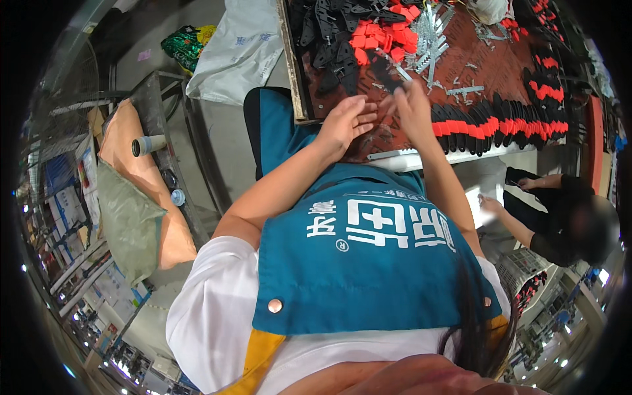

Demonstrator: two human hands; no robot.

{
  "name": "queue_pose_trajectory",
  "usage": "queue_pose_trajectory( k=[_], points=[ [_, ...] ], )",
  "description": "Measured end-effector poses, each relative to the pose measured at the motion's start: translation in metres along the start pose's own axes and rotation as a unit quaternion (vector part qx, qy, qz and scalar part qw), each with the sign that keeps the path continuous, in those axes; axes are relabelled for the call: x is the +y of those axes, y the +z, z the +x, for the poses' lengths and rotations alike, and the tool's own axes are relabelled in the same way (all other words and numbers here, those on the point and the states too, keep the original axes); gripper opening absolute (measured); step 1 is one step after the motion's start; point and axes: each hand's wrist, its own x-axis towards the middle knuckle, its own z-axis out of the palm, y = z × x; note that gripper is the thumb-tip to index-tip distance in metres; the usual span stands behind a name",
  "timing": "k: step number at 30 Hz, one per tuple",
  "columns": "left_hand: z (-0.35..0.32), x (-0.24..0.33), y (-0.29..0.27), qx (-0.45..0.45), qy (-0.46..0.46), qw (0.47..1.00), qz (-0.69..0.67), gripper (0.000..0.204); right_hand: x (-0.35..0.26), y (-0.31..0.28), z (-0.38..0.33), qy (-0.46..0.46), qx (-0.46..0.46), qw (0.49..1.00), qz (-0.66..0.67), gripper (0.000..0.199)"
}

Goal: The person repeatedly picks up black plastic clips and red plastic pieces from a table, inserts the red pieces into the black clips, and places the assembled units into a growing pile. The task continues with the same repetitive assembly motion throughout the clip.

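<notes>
My left hand (347, 125) is at the near left edge of the brown worktable (454, 66), fingers loosely apart, with nothing seen in it. Just to its right, my right hand (413, 112) is smeared by motion. Its fingertips are close to a blurred black part (384, 69); whether they touch it I cannot tell. Beyond my hands lie a heap of black plastic pieces (336, 62), a pile of red plastic pieces (388, 33) and thin silvery metal strips (431, 56). A row of black-and-red assembled pieces (487, 125) runs along the near edge, right of my right hand.
More black-and-red pieces (546, 85) line the table's right side. Another person (546, 210) is at the right, a hand reaching near the table. A white sack (237, 52) lies on the floor at the left. Below it stands a metal-framed bench (174, 138) with cardboard and a cup (148, 145).
</notes>
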Motion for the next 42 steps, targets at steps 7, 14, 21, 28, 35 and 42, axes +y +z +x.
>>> queue_pose_trajectory(
  k=[7,14,21,28,35,42],
  points=[
    [0.009,-0.007,0.007,0.079,0.033,0.996,0.017,0.019,0.015,-0.012,0.009,-0.064,-0.037,0.978,-0.197,0.021],
    [-0.008,0.007,0.007,0.103,0.000,0.994,0.038,0.020,0.024,0.023,0.100,-0.265,-0.013,0.831,-0.489,0.020],
    [-0.007,0.009,0.005,0.088,0.006,0.995,0.046,0.021,0.011,0.008,0.081,-0.125,-0.091,0.938,-0.309,0.034],
    [-0.004,0.013,0.010,0.049,0.010,0.998,0.038,0.020,-0.009,-0.024,0.009,0.094,-0.083,0.960,0.252,0.021],
    [-0.006,0.016,0.013,0.044,0.052,0.994,0.091,0.021,-0.016,-0.020,-0.014,0.049,-0.019,0.973,0.225,0.042],
    [-0.009,0.022,0.017,0.004,0.090,0.982,0.168,0.017,-0.017,-0.030,-0.023,0.076,-0.081,0.976,0.187,0.034]
  ],
)
